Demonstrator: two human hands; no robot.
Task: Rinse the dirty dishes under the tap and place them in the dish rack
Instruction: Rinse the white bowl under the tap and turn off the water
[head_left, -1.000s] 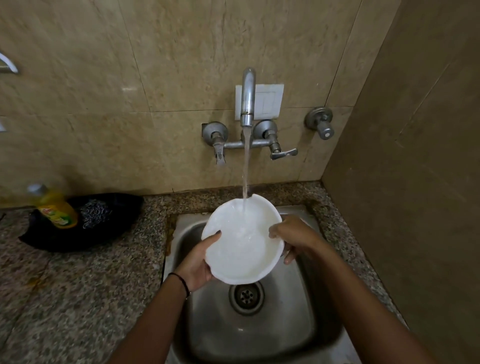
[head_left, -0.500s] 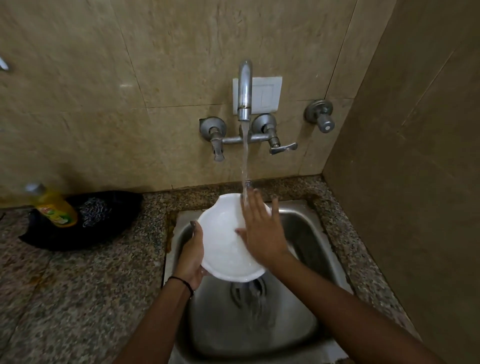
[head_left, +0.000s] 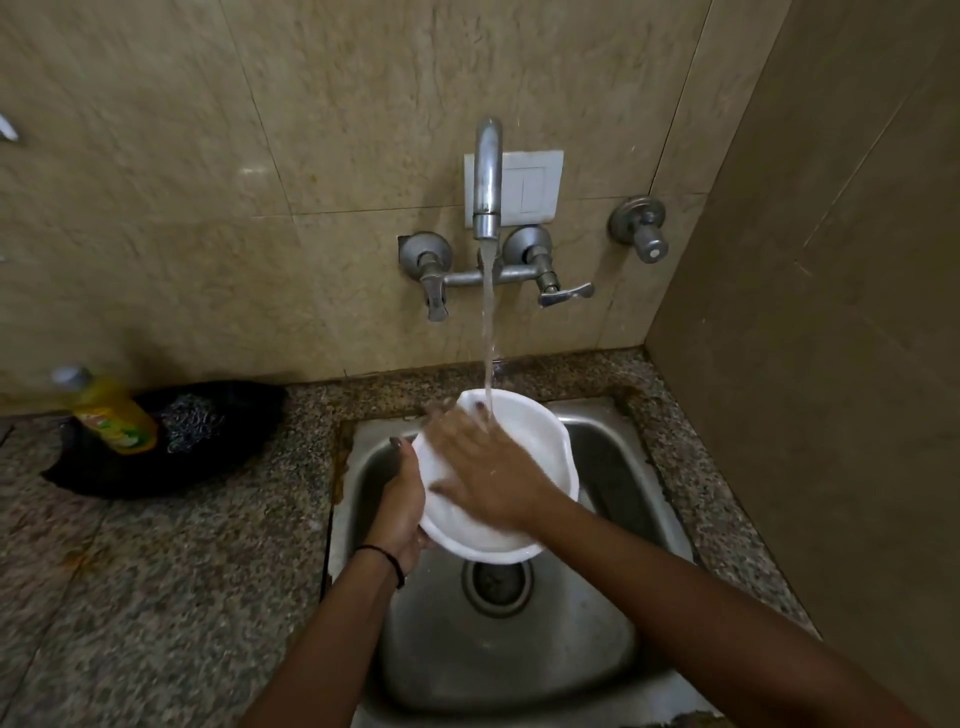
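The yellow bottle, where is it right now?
In the head view the yellow bottle stands at the far left on the counter, against the wall, beside a black cloth and left of the sink.

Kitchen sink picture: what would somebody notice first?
First, the white bowl in the middle, tilted over the metal sink, with water from the tap on the wall pouring onto it. The left hand grips its rim while the right hand lies flat inside. Off left, a yellow bottle stands on the counter.
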